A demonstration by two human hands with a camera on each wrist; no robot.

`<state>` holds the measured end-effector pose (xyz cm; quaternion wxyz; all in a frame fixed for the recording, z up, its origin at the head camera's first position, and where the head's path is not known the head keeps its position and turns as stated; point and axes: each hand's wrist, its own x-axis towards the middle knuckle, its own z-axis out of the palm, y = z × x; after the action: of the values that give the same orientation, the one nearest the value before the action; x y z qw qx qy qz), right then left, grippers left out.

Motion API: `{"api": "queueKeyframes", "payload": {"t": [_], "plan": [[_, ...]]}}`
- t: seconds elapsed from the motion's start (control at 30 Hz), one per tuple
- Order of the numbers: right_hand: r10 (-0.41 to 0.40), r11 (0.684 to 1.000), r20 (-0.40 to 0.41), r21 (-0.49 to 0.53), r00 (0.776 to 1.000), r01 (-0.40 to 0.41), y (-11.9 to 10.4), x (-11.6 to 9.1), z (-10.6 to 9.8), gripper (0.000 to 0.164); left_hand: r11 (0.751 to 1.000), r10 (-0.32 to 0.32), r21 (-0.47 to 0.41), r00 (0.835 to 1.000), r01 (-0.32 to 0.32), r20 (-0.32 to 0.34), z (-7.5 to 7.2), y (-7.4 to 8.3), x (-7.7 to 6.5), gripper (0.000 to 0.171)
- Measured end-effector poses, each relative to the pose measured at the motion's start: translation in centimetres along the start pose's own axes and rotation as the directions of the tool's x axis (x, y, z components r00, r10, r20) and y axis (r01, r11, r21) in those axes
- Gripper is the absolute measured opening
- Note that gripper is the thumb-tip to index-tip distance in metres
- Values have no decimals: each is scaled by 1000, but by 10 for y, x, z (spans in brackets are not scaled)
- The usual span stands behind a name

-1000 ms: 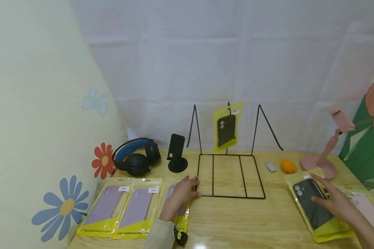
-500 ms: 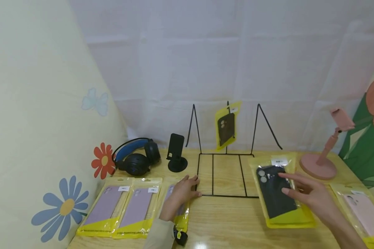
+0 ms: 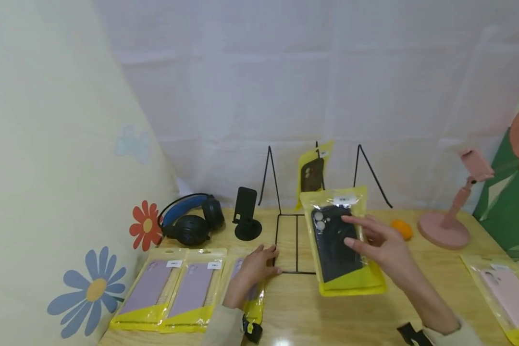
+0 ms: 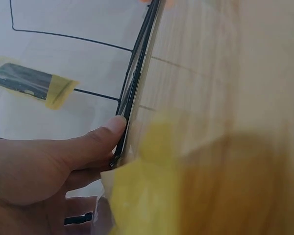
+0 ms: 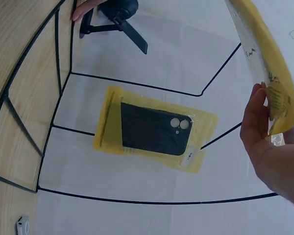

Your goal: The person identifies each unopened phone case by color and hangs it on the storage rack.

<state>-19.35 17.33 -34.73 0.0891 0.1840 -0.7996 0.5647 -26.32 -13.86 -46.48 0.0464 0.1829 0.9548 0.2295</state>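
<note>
My right hand (image 3: 382, 242) pinches a packaged black phone case (image 3: 337, 259) by its right edge. The yellow-and-clear bag is raised over the table, overlapping the right part of a black wire display rack (image 3: 297, 245) in the head view. My left hand (image 3: 254, 269) grips the rack's base at its front left corner; in the left wrist view the thumb (image 4: 115, 127) lies against the wire. Another bagged black phone case (image 5: 157, 127) hangs from the rack's middle hook, partly covered by the held bag in the head view. Both side hooks are bare.
Several bagged purple cases (image 3: 190, 288) lie at the left, one partly under my left arm. Behind them are headphones (image 3: 192, 228) and a black phone stand (image 3: 245, 206). A bagged pink case (image 3: 508, 293), a pink stand (image 3: 445, 230) and an orange object (image 3: 401, 229) are at the right.
My right hand has lifted the bagged black case off the right side of the table, beside the pink one, and carried it left to the rack. The left hand stays on the rack.
</note>
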Motion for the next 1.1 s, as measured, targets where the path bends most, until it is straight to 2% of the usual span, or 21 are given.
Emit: {"api": "queueKeyframes", "payload": {"t": [0.2,0.47,0.7,0.87,1.1], "plan": [[32,999,5,16,999,-32,-2,8,6,44,1000,-8,29,1000,8,-14,1,1,1,58],[58,997,16,53,998,-58,1,14,10,46,1000,-14,13,1000,14,-6,0,2,0,59],[47,997,24,54,999,-48,12,25,15,45,999,22,34,1000,-21,-15,2,0,0,58],[66,997,29,41,997,-67,22,37,18,46,999,11,40,1000,-11,-14,5,-1,0,58],[40,995,27,85,999,-42,36,58,20,44,999,7,37,1000,-6,-20,4,1,0,57]]}}
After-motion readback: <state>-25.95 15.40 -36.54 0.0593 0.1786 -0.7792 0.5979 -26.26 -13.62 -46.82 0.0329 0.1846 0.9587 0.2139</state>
